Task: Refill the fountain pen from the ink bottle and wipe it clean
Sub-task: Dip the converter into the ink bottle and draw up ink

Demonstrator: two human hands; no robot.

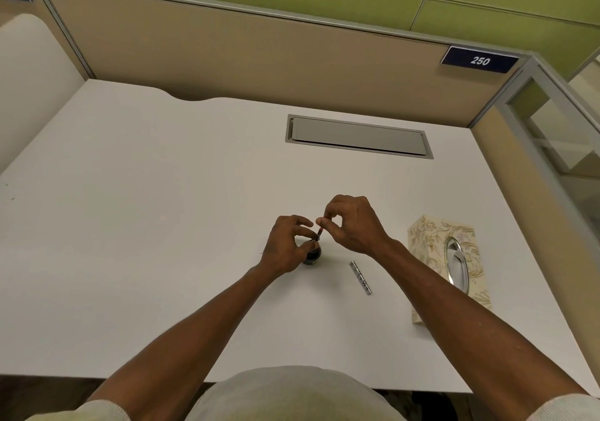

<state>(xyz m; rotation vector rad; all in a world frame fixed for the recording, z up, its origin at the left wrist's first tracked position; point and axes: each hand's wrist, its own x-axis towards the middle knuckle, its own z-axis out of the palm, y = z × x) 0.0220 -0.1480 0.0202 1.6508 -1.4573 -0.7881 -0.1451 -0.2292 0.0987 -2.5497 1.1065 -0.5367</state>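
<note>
The white worktop (162, 226) is carrying everything, with the floral tissue box (431, 252) lying well to the right of the right hand (354, 226) and the silver pen barrel (360, 277) lying just below that hand; the left hand (285, 245) is curling round the dark ink bottle (312, 255) and steadying it, while the right hand's fingertips are pinching the top of the thin pen section (319, 233), its lower end pointing into the bottle mouth. The bottle is looking easy to tip if the left hand is loosening, and a tilted or hurried lift could be dripping ink onto the worktop; whether the nib is actually dipping into ink is too small to tell.
</note>
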